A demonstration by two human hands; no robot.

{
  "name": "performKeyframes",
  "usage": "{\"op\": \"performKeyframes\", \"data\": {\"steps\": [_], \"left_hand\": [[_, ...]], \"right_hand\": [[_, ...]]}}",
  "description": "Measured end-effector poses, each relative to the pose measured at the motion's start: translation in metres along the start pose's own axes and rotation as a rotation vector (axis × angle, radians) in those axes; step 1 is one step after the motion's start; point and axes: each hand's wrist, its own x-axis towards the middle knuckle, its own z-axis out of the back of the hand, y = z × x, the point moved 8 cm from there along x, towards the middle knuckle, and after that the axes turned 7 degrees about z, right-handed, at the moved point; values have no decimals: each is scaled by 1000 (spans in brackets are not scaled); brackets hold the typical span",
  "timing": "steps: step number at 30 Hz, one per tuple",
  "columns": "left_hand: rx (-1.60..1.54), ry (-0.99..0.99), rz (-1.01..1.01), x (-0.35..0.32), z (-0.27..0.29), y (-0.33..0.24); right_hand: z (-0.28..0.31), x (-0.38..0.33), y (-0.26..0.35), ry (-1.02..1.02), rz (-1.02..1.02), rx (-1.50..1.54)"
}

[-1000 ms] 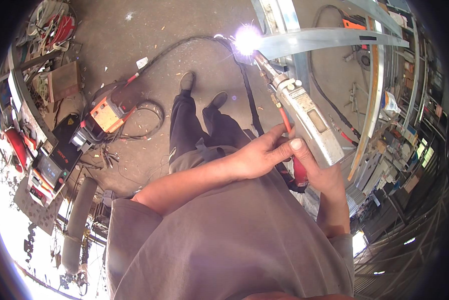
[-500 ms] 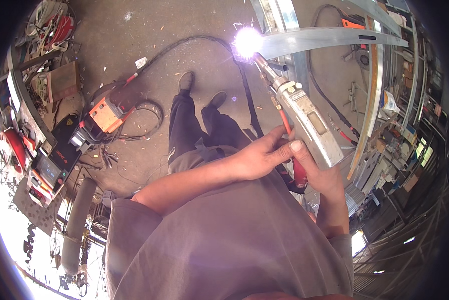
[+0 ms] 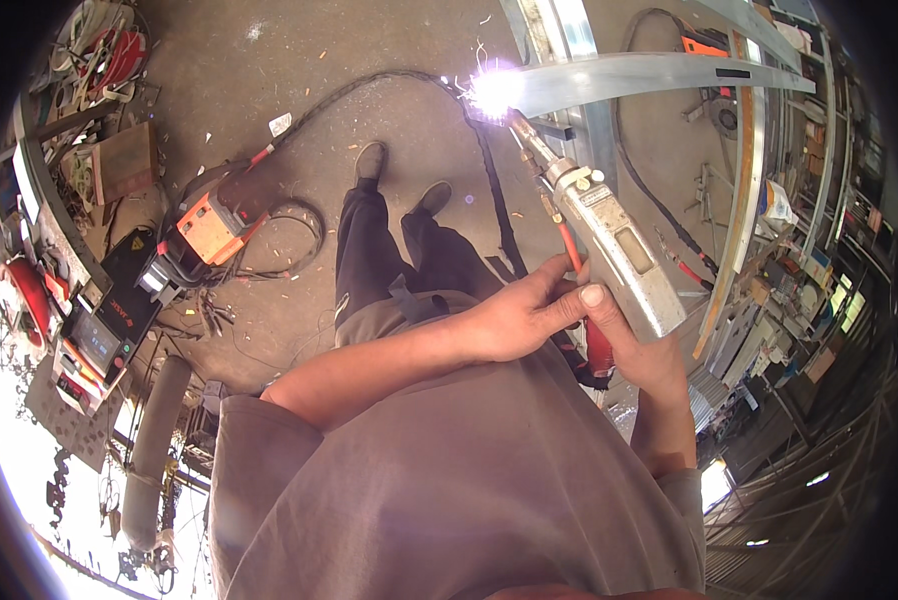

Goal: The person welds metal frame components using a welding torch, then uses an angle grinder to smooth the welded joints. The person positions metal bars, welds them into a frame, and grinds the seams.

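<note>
A silver, box-bodied welding gun (image 3: 624,245) slants up and to the left in front of me. My left hand (image 3: 534,308) is closed at the gun's lower left side, with its fingertips by an orange-red hose (image 3: 569,243). My right hand (image 3: 641,350) is wrapped around the rear of the gun, and its thumb meets the left hand. Part of its grip is hidden. A white-violet glare with sparks (image 3: 496,93) burns at the nozzle, hiding the tip and the left end of a flat metal bar (image 3: 649,82).
Metal frame rails (image 3: 744,215) run along the right. An orange machine (image 3: 212,230) with a black cable (image 3: 369,82) lies on the floor at left, near a black control unit (image 3: 119,300). A grey cylinder (image 3: 156,450) lies at lower left. My shoes (image 3: 370,160) stand on the concrete.
The glare has changed shape, and its sparks now fly more up and to the left. Both hands keep their hold, and the gun has barely moved.
</note>
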Motion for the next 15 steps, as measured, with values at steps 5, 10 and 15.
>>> {"op": "performKeyframes", "data": {"steps": [5,10,15], "left_hand": [[17,9,-3,-1,-2,1],[11,18,-11,-2,-3,3],[48,14,14,-3,-3,9]], "right_hand": [[2,-4,0,-59,17,10],[2,-10,-6,-51,-22,-33],[1,-11,-5,-47,0,-48]]}}
